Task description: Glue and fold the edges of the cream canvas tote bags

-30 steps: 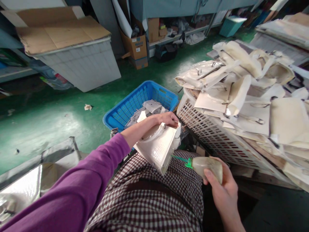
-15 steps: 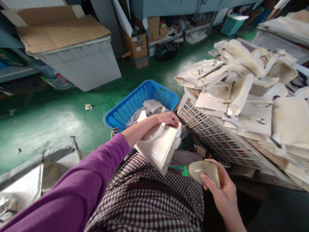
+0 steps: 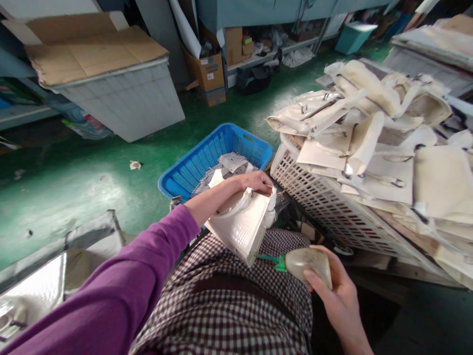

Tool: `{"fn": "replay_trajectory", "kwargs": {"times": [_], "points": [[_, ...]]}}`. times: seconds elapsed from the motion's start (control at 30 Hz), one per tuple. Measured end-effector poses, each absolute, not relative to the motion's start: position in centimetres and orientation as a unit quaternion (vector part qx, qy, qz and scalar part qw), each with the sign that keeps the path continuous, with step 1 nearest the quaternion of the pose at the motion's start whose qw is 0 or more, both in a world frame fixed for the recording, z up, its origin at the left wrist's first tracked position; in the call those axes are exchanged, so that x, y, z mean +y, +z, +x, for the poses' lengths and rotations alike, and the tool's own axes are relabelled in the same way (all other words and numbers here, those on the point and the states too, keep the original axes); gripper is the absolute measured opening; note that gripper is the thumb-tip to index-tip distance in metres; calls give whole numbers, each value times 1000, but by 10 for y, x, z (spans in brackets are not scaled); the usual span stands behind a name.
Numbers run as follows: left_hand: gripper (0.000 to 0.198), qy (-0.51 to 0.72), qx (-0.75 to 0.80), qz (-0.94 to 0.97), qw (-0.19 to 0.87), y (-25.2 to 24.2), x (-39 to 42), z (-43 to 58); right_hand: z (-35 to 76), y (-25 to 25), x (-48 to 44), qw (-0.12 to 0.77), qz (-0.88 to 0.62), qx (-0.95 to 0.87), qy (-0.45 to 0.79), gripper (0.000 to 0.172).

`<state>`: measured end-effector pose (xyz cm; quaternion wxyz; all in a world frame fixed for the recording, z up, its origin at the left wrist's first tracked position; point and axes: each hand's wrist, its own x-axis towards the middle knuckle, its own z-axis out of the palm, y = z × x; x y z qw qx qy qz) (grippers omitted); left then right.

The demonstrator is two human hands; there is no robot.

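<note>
My left hand [image 3: 257,181] is closed on the top of a white handbag [image 3: 242,224] with a crocodile-like pattern, tilted over my lap. The bag's handle curves up just below my wrist, and my fingertips are partly hidden behind its edge. In my right hand [image 3: 338,283] is a squeeze bottle [image 3: 310,264], cloudy and stained, with a green cap and a long thin green nozzle [image 3: 266,257]. The nozzle points left, its tip at the bag's lower right corner. Whether the tip touches the bag I cannot tell.
A blue plastic basket [image 3: 173,178] with grey-white pieces stands beyond my left hand. To the right, a white slatted crate [image 3: 314,192] carries a high heap of white bags [image 3: 364,143]. Another shiny white bag [image 3: 35,288] lies at lower left. A cardboard-topped bin [image 3: 121,101] stands farther back.
My right hand and the bottle have shifted slightly left, the nozzle staying by the bag's corner. My left hand and the bag look nearly unmoved.
</note>
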<state>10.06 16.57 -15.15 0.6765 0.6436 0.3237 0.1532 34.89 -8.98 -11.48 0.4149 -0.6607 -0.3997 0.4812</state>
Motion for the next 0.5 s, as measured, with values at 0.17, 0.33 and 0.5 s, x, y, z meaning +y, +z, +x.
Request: {"fn": "replay_trajectory", "kwargs": {"times": [0.17, 0.33, 0.5], "points": [[22, 149, 324, 650, 671, -148, 165, 101, 346, -121, -91, 482, -660, -341, 464, 54], [19, 147, 329, 655, 664, -142, 161, 101, 345, -118, -91, 442, -663, -361, 485, 57], [19, 150, 338, 666, 648, -138, 160, 99, 346, -118, -95, 428, -648, -347, 526, 58]]}}
